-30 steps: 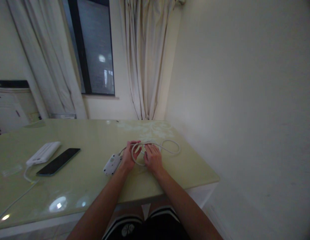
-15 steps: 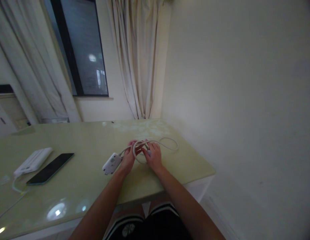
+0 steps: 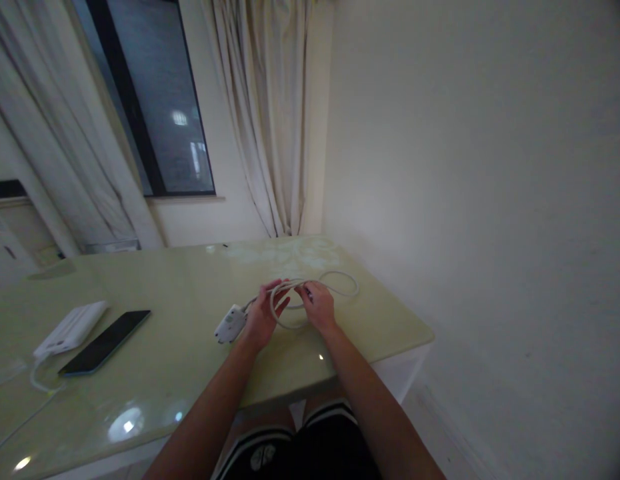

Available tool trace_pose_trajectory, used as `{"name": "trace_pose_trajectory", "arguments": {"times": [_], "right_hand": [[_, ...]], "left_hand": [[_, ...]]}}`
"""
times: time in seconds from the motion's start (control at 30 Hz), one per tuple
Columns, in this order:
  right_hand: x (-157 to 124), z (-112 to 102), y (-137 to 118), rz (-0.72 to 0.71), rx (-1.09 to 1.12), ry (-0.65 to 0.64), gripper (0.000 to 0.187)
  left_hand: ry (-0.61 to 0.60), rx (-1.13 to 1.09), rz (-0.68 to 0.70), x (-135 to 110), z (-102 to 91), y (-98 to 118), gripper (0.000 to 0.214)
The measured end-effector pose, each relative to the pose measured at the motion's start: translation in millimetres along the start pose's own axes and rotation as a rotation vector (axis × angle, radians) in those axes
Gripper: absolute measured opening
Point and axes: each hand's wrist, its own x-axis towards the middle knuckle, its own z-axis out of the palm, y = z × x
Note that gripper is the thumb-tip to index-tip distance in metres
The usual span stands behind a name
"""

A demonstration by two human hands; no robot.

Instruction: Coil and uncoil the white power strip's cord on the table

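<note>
A small white power strip lies tilted just left of my left hand, its pale cord running out from the upper end. Loops of that cord pass through my left hand, whose fingers curl around them with the thumb on the near side. My right hand is closed on the cord a short way to the right; a small part at its fingertips, maybe the plug, is mostly hidden. One loop hangs between both hands, and another rests on the table farther right.
On the left of the glossy pale green table lie a white power bank with a cable and a black phone. A wall borders the right side. Curtains and a window stand behind.
My right hand has moved right, away from my left hand, drawing the cord loop wider. The power strip has shifted slightly right, and the view has turned a little.
</note>
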Motion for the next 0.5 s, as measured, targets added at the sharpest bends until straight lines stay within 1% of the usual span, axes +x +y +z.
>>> {"name": "trace_pose_trajectory", "arguments": {"times": [0.17, 0.27, 0.37, 0.43, 0.5], "right_hand": [[0.6, -0.1, 2.3, 0.033, 0.050, -0.052, 0.039], [-0.3, 1.7, 1.4, 0.056, 0.058, -0.098, 0.039], [-1.4, 1.9, 0.6, 0.021, 0.056, -0.112, 0.035], [-1.8, 0.6, -0.1, 0.025, 0.036, -0.066, 0.035], [-1.6, -1.4, -1.1, 0.084, -0.005, 0.050, 0.035]], "left_hand": [[0.033, 0.072, 0.066, 1.1, -0.9, -2.0, 0.041], [0.027, 0.133, 0.066, -0.1, -0.1, -3.7, 0.039], [0.016, 0.146, 0.055, -1.8, 0.1, -4.1, 0.046], [0.019, 0.142, 0.056, -3.4, 0.8, -3.3, 0.046], [0.035, 0.156, 0.057, -5.5, 3.2, -1.5, 0.042]]}}
